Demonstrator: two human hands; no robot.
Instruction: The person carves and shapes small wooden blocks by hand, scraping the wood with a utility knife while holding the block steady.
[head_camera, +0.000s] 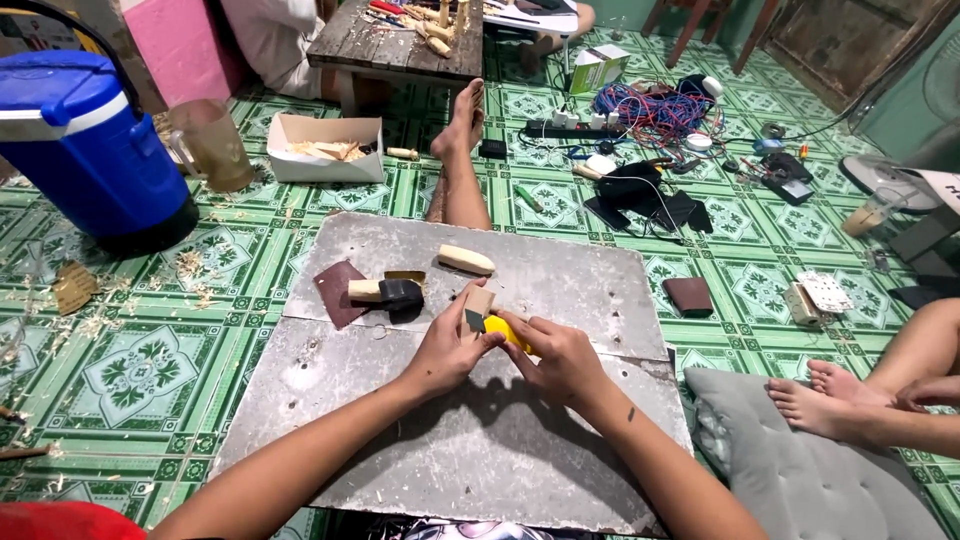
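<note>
A green patterned tiled floor (180, 330) littered with wood shavings filled the scene, and on it, in the near middle, lay a large grey board (560, 270) serving as a work surface. To the far left stood a blue cooler jug (85, 150) with a cloudy plastic pitcher (212, 145) just beside it and a shallow cardboard box (325, 150) of wood offcuts to the right of that. On the far part of the board lay a sheet of dark sandpaper (338, 292), a wooden piece wrapped in black abrasive (388, 292) and a pale carved wooden piece (466, 260). Over the middle of the board the left hand (445, 350) was curled shut around a small wooden block (480, 300), pinching it between thumb and fingers, while the right hand (562, 358) gripped a yellow-handled cutter (508, 330) whose blade end met the block. The step in hand looked like trimming or shaping the block; the next cut would seem to call for a steady hold with the fingers kept off the blade's path.
</note>
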